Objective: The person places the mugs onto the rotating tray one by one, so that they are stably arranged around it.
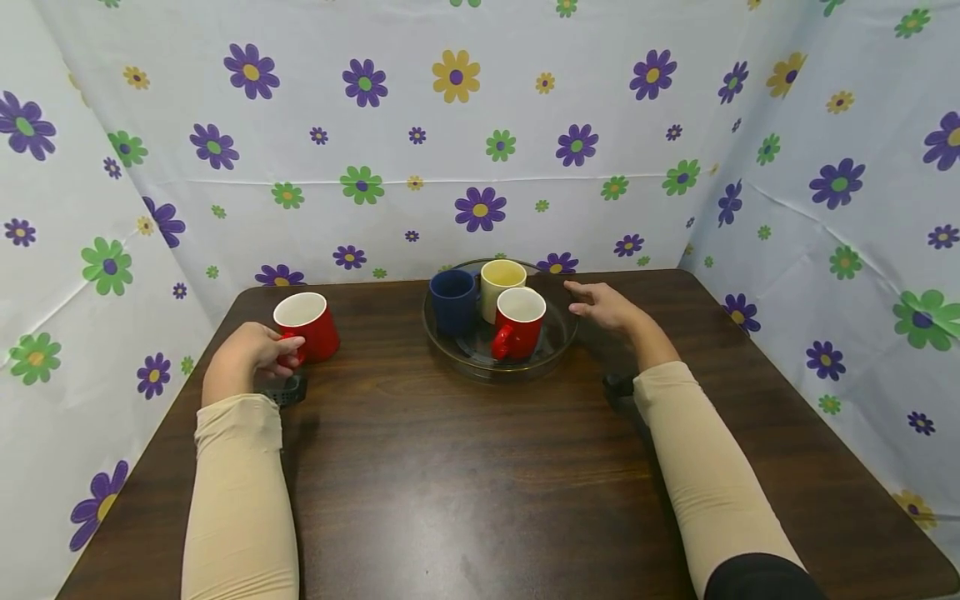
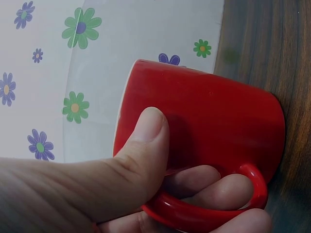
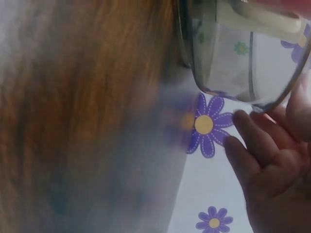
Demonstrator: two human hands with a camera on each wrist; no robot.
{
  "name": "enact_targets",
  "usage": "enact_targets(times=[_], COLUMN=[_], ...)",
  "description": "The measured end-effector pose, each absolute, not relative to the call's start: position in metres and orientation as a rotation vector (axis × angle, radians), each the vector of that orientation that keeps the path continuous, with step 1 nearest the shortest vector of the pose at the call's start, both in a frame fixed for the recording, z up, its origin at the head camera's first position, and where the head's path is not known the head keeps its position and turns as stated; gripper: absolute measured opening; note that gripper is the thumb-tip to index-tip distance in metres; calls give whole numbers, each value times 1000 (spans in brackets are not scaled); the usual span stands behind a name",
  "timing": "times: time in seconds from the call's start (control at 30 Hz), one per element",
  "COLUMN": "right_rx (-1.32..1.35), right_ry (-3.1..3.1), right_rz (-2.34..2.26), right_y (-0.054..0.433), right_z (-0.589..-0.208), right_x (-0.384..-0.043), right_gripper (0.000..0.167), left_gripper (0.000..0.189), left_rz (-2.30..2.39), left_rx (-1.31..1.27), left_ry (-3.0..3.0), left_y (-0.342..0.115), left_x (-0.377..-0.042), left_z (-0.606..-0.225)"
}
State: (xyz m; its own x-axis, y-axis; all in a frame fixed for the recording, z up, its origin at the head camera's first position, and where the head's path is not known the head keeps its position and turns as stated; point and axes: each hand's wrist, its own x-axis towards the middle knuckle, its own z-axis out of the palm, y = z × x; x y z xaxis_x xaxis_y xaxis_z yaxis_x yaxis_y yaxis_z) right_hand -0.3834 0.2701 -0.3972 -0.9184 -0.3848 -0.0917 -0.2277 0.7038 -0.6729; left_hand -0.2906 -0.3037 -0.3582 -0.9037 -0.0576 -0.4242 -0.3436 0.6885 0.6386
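"Where's the red mug (image 1: 321, 333)?"

"At ten o'clock on the table (image 1: 480, 467), in the left hand (image 1: 258, 354). I can't tell whether its base touches the wood."

"How is it held?"

"The left wrist view shows what the head view mostly hides behind the hand: fingers hooked through the handle (image 2: 177, 211), clamped on it, with the thumb (image 2: 149, 127) against the mug's side."

"And the right hand (image 1: 606, 307)?"

"At two o'clock on the rim of the glass dish (image 1: 495, 370), thumb and forefinger apart. The right wrist view shows the clear wall side-on and the fingers (image 3: 255, 141) right by the rim; I can't tell whether they touch it."

"What's in the dish?"

"It sits at twelve o'clock on the table. Inside: a blue mug (image 1: 453, 307) at ten, a yellow mug (image 1: 491, 292) at twelve, and a second red mug (image 1: 521, 327) at five, blocking part of the yellow one."

"Beyond that?"

"A flowered cloth (image 1: 408, 42) from nine round to three, and a black device (image 1: 291, 390) under the left wrist."
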Motion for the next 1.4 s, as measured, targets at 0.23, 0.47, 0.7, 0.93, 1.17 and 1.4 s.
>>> enact_targets(times=[0.23, 0.47, 0.7, 0.93, 1.17, 1.4], right_rx=[-370, -436, -450, -419, -404, -472], right_ry=[2934, 2869, 2668, 2663, 2669, 2705], right_rz=[-1038, -1019, -911, -895, -878, -805], right_y=[271, 268, 257, 254, 255, 260], right_z=[-402, -395, -388, -387, -385, -388], right_x=[-381, -363, -346, -345, -352, -364], right_gripper=[51, 61, 88, 87, 81, 74], left_gripper=[45, 45, 45, 46, 46, 46], left_rz=[1066, 1068, 1050, 1027, 1063, 1068], left_rx=[-308, -310, -298, -290, -301, -307], left_ry=[2530, 2529, 2544, 2551, 2535, 2525], left_y=[-303, -304, -305, -305, -306, -307], left_x=[-289, -291, -292, -290, -289, -291], left_z=[-358, -360, -360, -360, -361, -361])
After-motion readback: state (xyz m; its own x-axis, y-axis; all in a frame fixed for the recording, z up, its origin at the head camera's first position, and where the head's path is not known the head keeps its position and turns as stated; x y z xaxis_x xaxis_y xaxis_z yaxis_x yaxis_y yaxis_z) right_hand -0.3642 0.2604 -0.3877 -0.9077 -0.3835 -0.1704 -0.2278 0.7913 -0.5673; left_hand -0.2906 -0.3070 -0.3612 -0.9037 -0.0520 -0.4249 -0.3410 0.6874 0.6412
